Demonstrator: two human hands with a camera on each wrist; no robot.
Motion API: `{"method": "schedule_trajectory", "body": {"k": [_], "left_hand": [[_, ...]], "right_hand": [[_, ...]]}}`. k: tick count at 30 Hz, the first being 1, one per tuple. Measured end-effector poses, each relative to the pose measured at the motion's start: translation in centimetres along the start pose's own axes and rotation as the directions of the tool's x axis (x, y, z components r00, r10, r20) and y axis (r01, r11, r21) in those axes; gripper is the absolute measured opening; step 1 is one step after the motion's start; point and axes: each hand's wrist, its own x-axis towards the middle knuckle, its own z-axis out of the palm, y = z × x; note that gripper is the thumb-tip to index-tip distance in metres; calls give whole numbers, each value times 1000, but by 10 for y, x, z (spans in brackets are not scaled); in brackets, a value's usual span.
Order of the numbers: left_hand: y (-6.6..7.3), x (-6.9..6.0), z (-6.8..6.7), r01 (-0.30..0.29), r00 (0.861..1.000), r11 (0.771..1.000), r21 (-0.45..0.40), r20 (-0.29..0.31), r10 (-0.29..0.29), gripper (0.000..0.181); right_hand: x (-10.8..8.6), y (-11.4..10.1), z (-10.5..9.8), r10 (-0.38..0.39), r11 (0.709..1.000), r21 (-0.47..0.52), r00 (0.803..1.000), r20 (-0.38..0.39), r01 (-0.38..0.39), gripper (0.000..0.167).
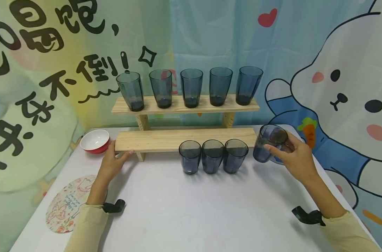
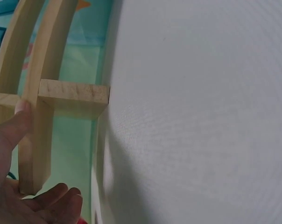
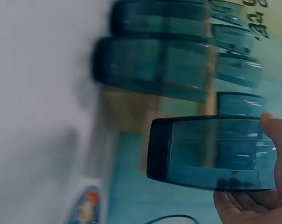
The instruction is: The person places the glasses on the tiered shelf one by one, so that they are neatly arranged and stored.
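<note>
Tumblers of blue-tinted glass (image 1: 192, 89) stood on and before the larger two-tier wooden stand (image 1: 177, 107). We found the left hand (image 1: 111, 165) holding the lower shelf (image 1: 178, 139) by its left end between thumb and fingers, apparently to steady it. The right hand (image 1: 296, 159) gripped one tumbler (image 3: 206, 154) near its rim, off the table (image 1: 184, 210) beside the shelf's right end, likely to leave its base unobstructed. Its mouth faced upward, long axis near vertical, leaning slightly.
</note>
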Motion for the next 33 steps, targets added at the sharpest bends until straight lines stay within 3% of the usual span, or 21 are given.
{"method": "schedule_trajectory", "body": {"k": [7, 17, 33], "left_hand": [[-1, -2, -2, -1, 1000, 1000, -2, 1, 1, 85], [-3, 0, -1, -5, 1000, 1000, 9, -8, 5, 84], [-1, 1, 0, 9, 1000, 1000, 21, 5, -9, 85]], "right_hand": [[30, -21, -11, -54, 998, -20, 998, -28, 54, 78], [68, -18, 22, -53, 998, 30, 997, 48, 52, 79], [76, -17, 35, -25, 999, 37, 997, 73, 22, 85]]}}
